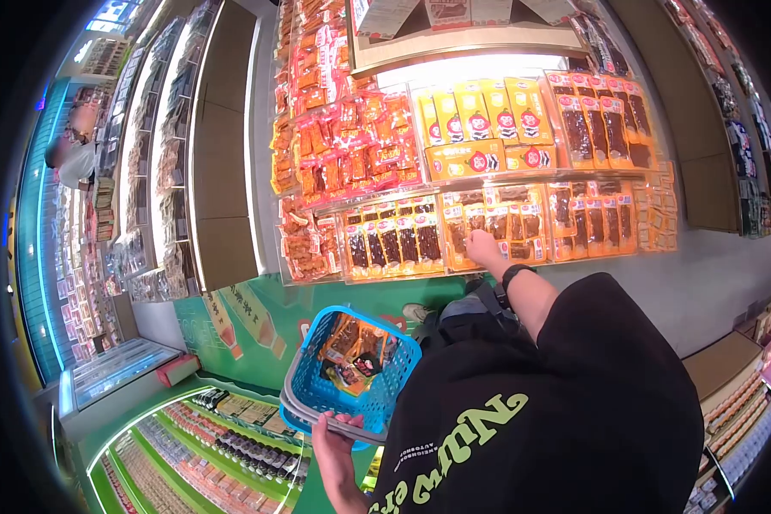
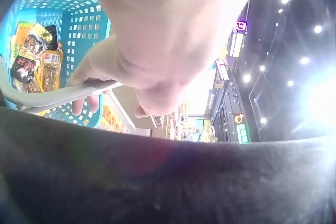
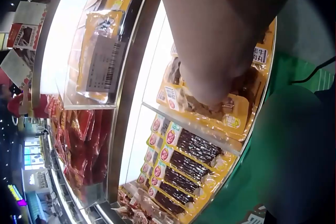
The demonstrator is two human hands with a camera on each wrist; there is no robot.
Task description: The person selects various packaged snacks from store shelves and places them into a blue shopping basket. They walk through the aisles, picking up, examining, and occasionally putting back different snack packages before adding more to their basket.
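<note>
My left hand [image 1: 334,454] grips the grey handle [image 2: 58,97] of a blue plastic basket [image 1: 403,364], fingers curled round it. Inside the basket lie several snack packets [image 2: 37,43], some yellow, some black. My right hand [image 1: 484,248] reaches into the middle compartment of the display's lower row, among yellow packets of brown snacks [image 1: 522,224]. In the right wrist view, a yellow packet [image 3: 236,116] lies right at the hand's lower side. The fingertips are hidden there, and I cannot tell whether they pinch a packet.
Clear dividers separate the compartments. Dark snack packets [image 3: 194,153] fill the one left of my right hand. Red-wrapped snacks [image 1: 351,146] and yellow boxes [image 1: 480,116] stand above. Shelves [image 1: 206,445] with green edges stand at lower left. Another person [image 1: 77,163] is far left.
</note>
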